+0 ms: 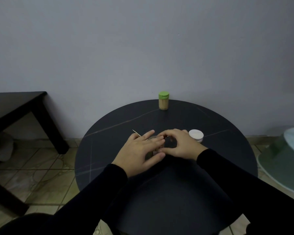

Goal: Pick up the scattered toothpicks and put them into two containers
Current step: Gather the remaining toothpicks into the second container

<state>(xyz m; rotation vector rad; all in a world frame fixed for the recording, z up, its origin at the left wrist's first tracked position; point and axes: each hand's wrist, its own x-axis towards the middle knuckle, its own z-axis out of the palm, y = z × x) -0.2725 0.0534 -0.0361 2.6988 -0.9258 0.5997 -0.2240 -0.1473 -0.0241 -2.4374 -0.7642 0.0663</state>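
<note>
Just toothpick [136,133] — beyond left hand [141,151]

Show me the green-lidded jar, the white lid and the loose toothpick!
Green-lidded jar [163,104]: head view, on its clear side packed with toothpicks.
White lid [195,134]: head view, on its flat round top.
Loose toothpick [136,133]: head view, on the thin stick showing beyond the left hand's fingers.

head view | looks forward and down | close over round table [227,126]
</note>
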